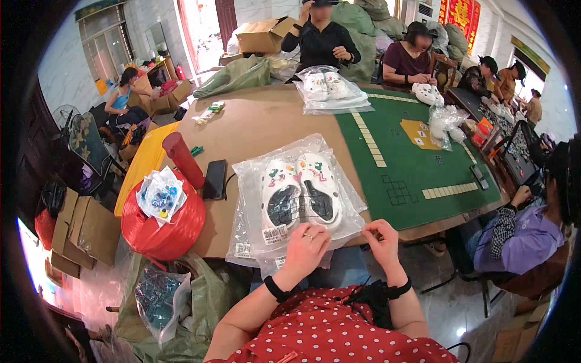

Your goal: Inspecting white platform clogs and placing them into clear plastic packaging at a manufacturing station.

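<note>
bagged white clogs (301,195), toes pointing away, lengthwise from person

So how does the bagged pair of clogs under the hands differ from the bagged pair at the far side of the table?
The near bag of clogs lies at the table edge with the left hand resting on it and the right hand at its corner; the far bag of clogs lies untouched. The near pair shows colourful charms and dark insides; the far pair looks plainer at this distance. Both are white pairs in clear plastic bags.
</note>
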`<action>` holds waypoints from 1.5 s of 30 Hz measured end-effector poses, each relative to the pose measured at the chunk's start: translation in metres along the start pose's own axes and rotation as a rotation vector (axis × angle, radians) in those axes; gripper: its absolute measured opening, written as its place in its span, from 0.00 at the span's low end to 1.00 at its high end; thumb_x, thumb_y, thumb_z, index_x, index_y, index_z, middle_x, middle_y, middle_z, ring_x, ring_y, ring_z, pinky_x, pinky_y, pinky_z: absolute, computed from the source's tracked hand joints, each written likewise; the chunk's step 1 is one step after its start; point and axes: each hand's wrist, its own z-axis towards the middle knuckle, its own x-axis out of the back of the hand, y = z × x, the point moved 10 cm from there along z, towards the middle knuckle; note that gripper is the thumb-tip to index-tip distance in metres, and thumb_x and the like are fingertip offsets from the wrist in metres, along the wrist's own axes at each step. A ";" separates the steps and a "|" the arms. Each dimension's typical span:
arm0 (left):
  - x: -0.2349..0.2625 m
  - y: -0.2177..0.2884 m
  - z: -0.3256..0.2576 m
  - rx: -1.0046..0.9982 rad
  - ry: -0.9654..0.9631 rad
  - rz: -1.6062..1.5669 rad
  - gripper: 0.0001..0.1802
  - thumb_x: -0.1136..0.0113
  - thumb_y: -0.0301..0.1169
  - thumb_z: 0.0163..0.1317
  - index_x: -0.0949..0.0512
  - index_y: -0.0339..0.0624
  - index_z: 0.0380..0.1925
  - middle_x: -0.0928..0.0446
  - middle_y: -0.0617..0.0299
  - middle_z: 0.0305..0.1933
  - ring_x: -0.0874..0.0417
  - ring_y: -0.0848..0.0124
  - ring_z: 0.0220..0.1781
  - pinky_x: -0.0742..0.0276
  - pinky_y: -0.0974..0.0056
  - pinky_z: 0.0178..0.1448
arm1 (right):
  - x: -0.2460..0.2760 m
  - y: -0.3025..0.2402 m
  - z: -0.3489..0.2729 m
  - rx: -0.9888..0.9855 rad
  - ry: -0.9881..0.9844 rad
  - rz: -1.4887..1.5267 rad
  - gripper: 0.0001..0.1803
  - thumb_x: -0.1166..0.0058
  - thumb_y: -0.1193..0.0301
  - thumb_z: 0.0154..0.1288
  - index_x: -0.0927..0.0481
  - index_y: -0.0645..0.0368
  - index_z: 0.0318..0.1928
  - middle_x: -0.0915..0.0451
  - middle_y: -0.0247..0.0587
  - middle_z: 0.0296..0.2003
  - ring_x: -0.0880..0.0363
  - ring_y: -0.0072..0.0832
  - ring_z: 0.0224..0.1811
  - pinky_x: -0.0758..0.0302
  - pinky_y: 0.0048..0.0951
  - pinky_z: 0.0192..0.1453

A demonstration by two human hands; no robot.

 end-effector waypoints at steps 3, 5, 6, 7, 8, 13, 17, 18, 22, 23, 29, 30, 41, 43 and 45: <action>0.003 0.001 -0.006 -0.020 0.018 0.045 0.11 0.28 0.27 0.50 0.18 0.46 0.35 0.20 0.65 0.39 0.21 0.60 0.45 0.24 0.55 0.49 | -0.004 0.001 0.000 -0.024 -0.060 -0.009 0.06 0.34 0.80 0.57 0.17 0.59 0.34 0.19 0.34 0.37 0.23 0.19 0.32 0.31 0.21 0.31; 0.002 -0.004 -0.011 -0.016 0.024 0.072 0.12 0.28 0.27 0.50 0.18 0.46 0.36 0.20 0.65 0.39 0.21 0.60 0.44 0.24 0.56 0.49 | -0.004 -0.017 -0.001 -0.007 -0.059 -0.032 0.12 0.33 0.78 0.55 0.15 0.54 0.42 0.20 0.35 0.45 0.21 0.26 0.43 0.27 0.26 0.39; -0.001 -0.005 -0.014 -0.022 0.010 0.073 0.12 0.28 0.28 0.51 0.18 0.47 0.36 0.20 0.66 0.40 0.21 0.62 0.45 0.24 0.56 0.49 | -0.005 -0.025 0.000 -0.007 -0.061 -0.031 0.12 0.33 0.78 0.55 0.15 0.54 0.42 0.20 0.35 0.45 0.21 0.26 0.43 0.27 0.26 0.39; -0.002 -0.005 -0.016 -0.027 -0.005 0.074 0.12 0.29 0.29 0.52 0.18 0.48 0.37 0.20 0.67 0.41 0.21 0.63 0.46 0.25 0.56 0.49 | -0.008 -0.053 0.001 0.190 -0.066 -0.167 0.15 0.32 0.76 0.54 0.15 0.52 0.43 0.21 0.35 0.47 0.23 0.30 0.48 0.27 0.31 0.45; -0.002 -0.004 -0.018 -0.025 -0.006 0.076 0.12 0.29 0.29 0.52 0.18 0.48 0.37 0.20 0.67 0.41 0.21 0.63 0.46 0.25 0.56 0.49 | -0.015 -0.078 -0.003 0.386 -0.070 -0.303 0.17 0.31 0.75 0.52 0.15 0.50 0.44 0.22 0.35 0.50 0.25 0.35 0.53 0.26 0.36 0.50; -0.005 0.005 -0.017 -0.095 -0.059 0.133 0.13 0.30 0.30 0.53 0.18 0.52 0.41 0.21 0.71 0.44 0.22 0.65 0.48 0.27 0.57 0.51 | -0.057 -0.078 -0.014 0.519 -0.263 -0.452 0.12 0.30 0.70 0.53 0.14 0.45 0.40 0.20 0.27 0.44 0.26 0.36 0.54 0.32 0.43 0.60; 0.003 0.003 -0.024 -0.095 -0.060 0.155 0.14 0.29 0.31 0.53 0.18 0.52 0.41 0.21 0.71 0.43 0.23 0.65 0.47 0.28 0.58 0.51 | -0.061 -0.073 -0.017 0.545 -0.274 -0.498 0.10 0.31 0.70 0.52 0.14 0.45 0.37 0.20 0.26 0.41 0.25 0.34 0.52 0.32 0.43 0.59; 0.010 0.001 -0.024 -0.076 -0.049 0.199 0.14 0.29 0.31 0.52 0.18 0.53 0.41 0.21 0.71 0.43 0.23 0.65 0.47 0.28 0.57 0.51 | -0.054 -0.072 -0.014 0.532 -0.205 -0.510 0.09 0.31 0.71 0.52 0.14 0.46 0.36 0.20 0.26 0.40 0.25 0.34 0.51 0.32 0.43 0.58; 0.040 -0.016 -0.034 -0.013 0.019 0.308 0.13 0.31 0.32 0.54 0.18 0.53 0.41 0.21 0.71 0.41 0.22 0.66 0.47 0.30 0.57 0.51 | -0.035 -0.062 -0.009 0.458 -0.060 -0.486 0.08 0.31 0.72 0.52 0.15 0.47 0.34 0.20 0.27 0.37 0.25 0.34 0.47 0.32 0.42 0.57; 0.045 -0.021 -0.040 -0.006 0.030 0.298 0.12 0.31 0.31 0.55 0.18 0.53 0.40 0.21 0.71 0.40 0.22 0.65 0.46 0.30 0.56 0.51 | -0.033 -0.062 -0.009 0.458 -0.048 -0.500 0.08 0.31 0.73 0.52 0.15 0.47 0.33 0.20 0.27 0.36 0.24 0.34 0.46 0.33 0.41 0.57; 0.077 -0.041 -0.067 0.090 0.031 0.385 0.12 0.30 0.30 0.54 0.18 0.53 0.40 0.21 0.70 0.41 0.22 0.64 0.47 0.30 0.56 0.52 | -0.029 -0.061 -0.006 0.446 -0.027 -0.485 0.08 0.31 0.73 0.52 0.15 0.48 0.33 0.20 0.27 0.36 0.24 0.34 0.46 0.33 0.41 0.57; 0.084 -0.043 -0.070 0.092 0.031 0.387 0.12 0.30 0.30 0.54 0.18 0.53 0.40 0.21 0.70 0.41 0.22 0.64 0.47 0.30 0.56 0.52 | -0.030 -0.062 -0.006 0.447 -0.029 -0.484 0.08 0.31 0.73 0.52 0.15 0.48 0.33 0.20 0.27 0.36 0.24 0.34 0.46 0.33 0.41 0.57; 0.122 -0.063 -0.090 0.177 0.069 0.411 0.12 0.31 0.24 0.53 0.19 0.47 0.38 0.21 0.62 0.43 0.23 0.56 0.47 0.28 0.52 0.56 | -0.036 -0.065 -0.009 0.472 -0.156 -0.416 0.10 0.31 0.73 0.52 0.16 0.49 0.35 0.20 0.31 0.38 0.24 0.36 0.48 0.32 0.41 0.56; 0.123 -0.077 -0.085 0.304 0.037 0.148 0.16 0.33 0.24 0.55 0.19 0.44 0.45 0.21 0.57 0.46 0.22 0.56 0.49 0.25 0.53 0.55 | -0.027 -0.073 -0.003 0.417 -0.158 -0.306 0.10 0.32 0.74 0.52 0.16 0.51 0.36 0.20 0.34 0.39 0.24 0.38 0.48 0.31 0.42 0.56; 0.121 -0.097 -0.085 0.466 0.062 -0.038 0.19 0.32 0.25 0.55 0.20 0.43 0.48 0.21 0.56 0.49 0.21 0.57 0.50 0.24 0.56 0.54 | -0.017 -0.068 0.007 0.375 -0.091 -0.166 0.07 0.35 0.74 0.57 0.16 0.55 0.38 0.19 0.39 0.41 0.22 0.36 0.46 0.27 0.38 0.52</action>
